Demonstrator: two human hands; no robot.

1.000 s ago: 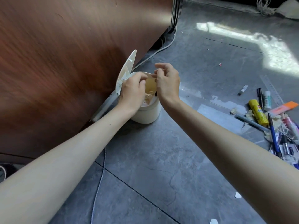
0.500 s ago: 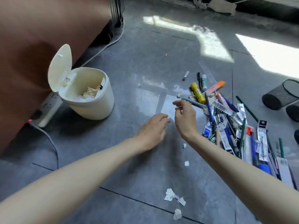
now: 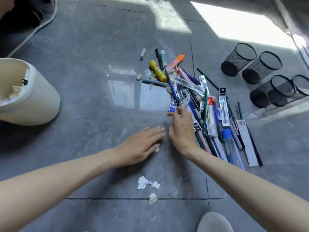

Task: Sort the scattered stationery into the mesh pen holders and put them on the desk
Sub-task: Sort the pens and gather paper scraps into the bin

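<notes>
Plainly the stationery pile (image 3: pixel 211 118) lies at one o'clock from the hands, pens mostly running eleven-to-five. The right hand (image 3: pixel 181 131), nearer, touches its edge with loose fingers, gripping nothing; the left hand (image 3: pixel 140 145) lies flat, empty. Mesh pen holders (image 3: pixel 260 67) sit at two o'clock.

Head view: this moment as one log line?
left hand open above floor | right hand reaching into stationery pile | mesh pen holders look empty

Bare grey tiled floor (image 3: pixel 93 104) lies open left of the scattered stationery pile (image 3: pixel 197 101). A cream plastic bin (image 3: pixel 33 104) blocks the far left. Four black mesh pen holders (image 3: pixel 260 71) crowd the right.
</notes>
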